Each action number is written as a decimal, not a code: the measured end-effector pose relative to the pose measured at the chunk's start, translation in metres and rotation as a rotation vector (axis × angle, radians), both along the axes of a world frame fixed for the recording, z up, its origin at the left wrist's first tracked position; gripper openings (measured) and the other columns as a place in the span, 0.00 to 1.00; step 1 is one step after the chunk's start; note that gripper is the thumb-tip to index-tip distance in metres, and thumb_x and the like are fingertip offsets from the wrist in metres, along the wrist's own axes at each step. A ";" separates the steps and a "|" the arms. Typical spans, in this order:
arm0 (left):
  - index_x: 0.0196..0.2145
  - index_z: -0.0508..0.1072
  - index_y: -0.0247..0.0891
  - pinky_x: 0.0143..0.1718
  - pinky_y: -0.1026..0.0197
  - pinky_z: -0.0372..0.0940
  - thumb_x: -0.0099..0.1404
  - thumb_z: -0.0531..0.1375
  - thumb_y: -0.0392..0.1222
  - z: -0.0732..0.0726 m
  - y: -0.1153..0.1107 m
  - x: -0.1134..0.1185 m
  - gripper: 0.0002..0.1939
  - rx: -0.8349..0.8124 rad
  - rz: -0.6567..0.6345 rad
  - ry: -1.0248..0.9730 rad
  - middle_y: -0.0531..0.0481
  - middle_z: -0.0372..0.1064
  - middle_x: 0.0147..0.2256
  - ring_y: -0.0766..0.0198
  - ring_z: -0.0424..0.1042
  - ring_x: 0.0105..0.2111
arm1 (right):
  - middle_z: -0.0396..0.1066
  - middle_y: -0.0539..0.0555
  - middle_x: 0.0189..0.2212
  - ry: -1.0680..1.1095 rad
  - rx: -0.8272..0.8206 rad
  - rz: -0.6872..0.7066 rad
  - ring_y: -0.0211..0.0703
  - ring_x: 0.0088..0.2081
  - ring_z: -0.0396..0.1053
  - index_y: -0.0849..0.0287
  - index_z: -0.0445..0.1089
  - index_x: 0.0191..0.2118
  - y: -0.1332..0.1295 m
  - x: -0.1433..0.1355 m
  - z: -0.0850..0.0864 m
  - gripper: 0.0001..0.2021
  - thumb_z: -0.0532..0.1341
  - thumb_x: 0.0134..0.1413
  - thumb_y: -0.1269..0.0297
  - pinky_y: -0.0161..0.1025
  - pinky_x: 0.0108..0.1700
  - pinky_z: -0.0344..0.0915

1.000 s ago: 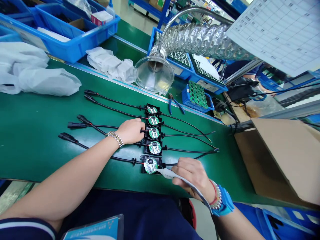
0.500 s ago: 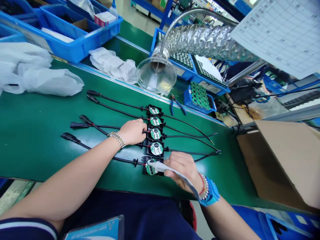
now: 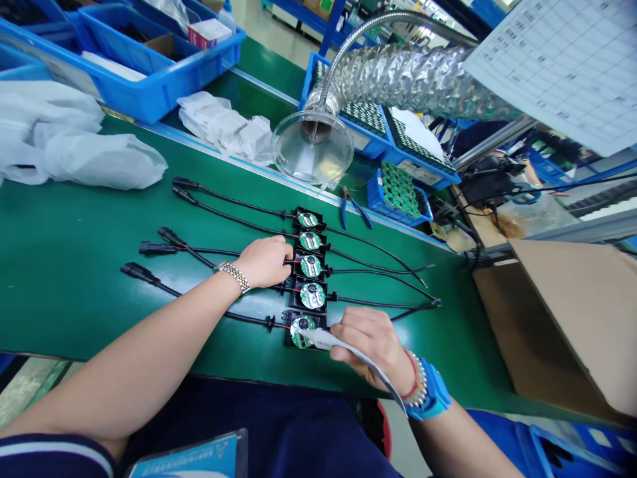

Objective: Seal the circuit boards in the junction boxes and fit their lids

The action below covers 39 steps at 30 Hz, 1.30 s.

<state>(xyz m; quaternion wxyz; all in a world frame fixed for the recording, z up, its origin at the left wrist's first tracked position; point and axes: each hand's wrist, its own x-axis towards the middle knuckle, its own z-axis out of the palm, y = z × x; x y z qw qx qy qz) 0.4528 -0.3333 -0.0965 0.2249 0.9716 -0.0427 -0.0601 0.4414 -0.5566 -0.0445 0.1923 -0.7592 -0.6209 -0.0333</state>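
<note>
Several black plastic cases, each with a round green circuit board (image 3: 311,266) inside, stand in a column on the green bench, black cables running out at both sides. My left hand (image 3: 266,262) is closed at the left edge of the middle cases, around a black cable (image 3: 216,251); its fingertips are partly hidden. In my right hand (image 3: 371,342) is a flattened white squeeze tube (image 3: 343,345), fingers wrapped round it. Its nozzle points left, over the nearest board (image 3: 302,330); whether it touches cannot be told. White paste shows on the boards.
Above the far edge hangs a clear extraction hood (image 3: 312,149) on a foil duct. Blue-handled pliers (image 3: 354,208) lie beside a small blue bin of round boards (image 3: 399,192). A cardboard box (image 3: 552,325) stands right; white bags (image 3: 99,156) lie left.
My right hand has shifted slightly right with the tube, and its nozzle has moved right across the nearest board, uncovering a dark round part there. My left hand has stayed in place.
</note>
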 end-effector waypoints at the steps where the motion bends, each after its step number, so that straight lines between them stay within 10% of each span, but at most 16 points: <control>1: 0.36 0.73 0.39 0.33 0.61 0.61 0.56 0.52 0.42 0.000 0.000 0.000 0.13 0.000 0.001 0.004 0.48 0.67 0.39 0.60 0.68 0.34 | 0.59 0.52 0.16 0.002 -0.003 0.002 0.37 0.20 0.51 0.64 0.66 0.23 0.000 -0.001 0.000 0.26 0.42 0.64 0.56 0.37 0.24 0.47; 26: 0.35 0.72 0.39 0.35 0.61 0.62 0.56 0.52 0.43 -0.001 0.001 0.001 0.13 0.003 -0.003 -0.005 0.49 0.67 0.38 0.60 0.68 0.35 | 0.57 0.50 0.15 -0.015 0.024 0.053 0.36 0.19 0.52 0.63 0.66 0.24 -0.014 -0.017 0.004 0.24 0.45 0.63 0.54 0.38 0.23 0.45; 29: 0.36 0.72 0.39 0.35 0.61 0.62 0.56 0.52 0.43 0.000 0.001 0.001 0.13 0.002 -0.001 0.004 0.49 0.67 0.38 0.60 0.68 0.34 | 0.61 0.52 0.17 0.246 0.094 -0.030 0.37 0.20 0.57 0.63 0.67 0.26 -0.018 -0.011 -0.001 0.22 0.45 0.63 0.55 0.37 0.23 0.51; 35: 0.35 0.73 0.39 0.35 0.60 0.62 0.56 0.52 0.43 -0.001 0.001 0.001 0.13 -0.004 -0.006 0.005 0.48 0.67 0.38 0.60 0.68 0.35 | 0.54 0.44 0.10 1.194 0.503 -0.637 0.31 0.13 0.52 0.59 0.63 0.24 -0.020 0.019 -0.024 0.19 0.51 0.59 0.51 0.31 0.15 0.50; 39: 0.34 0.72 0.39 0.33 0.61 0.62 0.57 0.51 0.43 0.001 0.001 0.000 0.13 0.000 -0.002 0.002 0.48 0.68 0.37 0.60 0.69 0.34 | 0.57 0.45 0.11 1.567 0.680 -0.727 0.30 0.12 0.54 0.61 0.60 0.21 -0.021 0.058 -0.027 0.20 0.57 0.54 0.50 0.28 0.13 0.50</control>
